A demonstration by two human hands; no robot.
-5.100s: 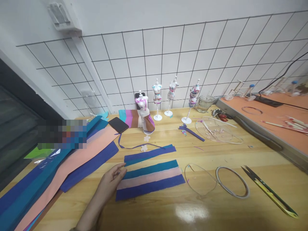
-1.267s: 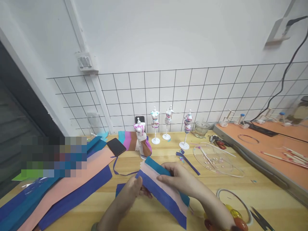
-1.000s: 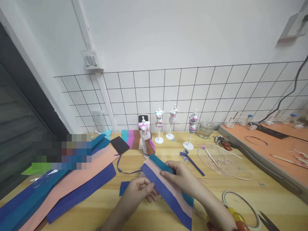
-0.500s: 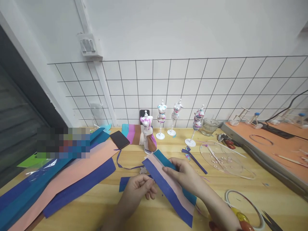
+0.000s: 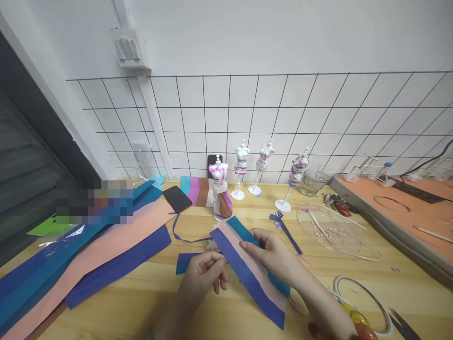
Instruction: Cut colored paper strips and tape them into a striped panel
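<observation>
A striped paper piece [image 5: 247,271], with blue, pink and teal bands, is lifted off the wooden table and slants from upper left to lower right. My right hand [image 5: 271,252] grips its upper part, fingers pinched over the pink band. My left hand [image 5: 203,276] is curled at the piece's left edge, fingers closed on the blue band. Under it a blue paper strip [image 5: 184,262] lies flat on the table. A dressed mini mannequin [image 5: 220,193] stands just behind the paper.
Long blue, teal and pink paper sheets [image 5: 92,245] cover the left side. A phone [image 5: 177,199], three small mannequins [image 5: 262,163], a glass jar [image 5: 313,182], a clear plastic tray [image 5: 336,231], a wire ring [image 5: 368,302] and scissors [image 5: 403,326] lie around. An orange board [image 5: 399,208] sits at right.
Five seconds ago the striped piece lay flat with only my left hand beside it. Both hands have since lifted it; over the last second they barely shifted while the view tilted.
</observation>
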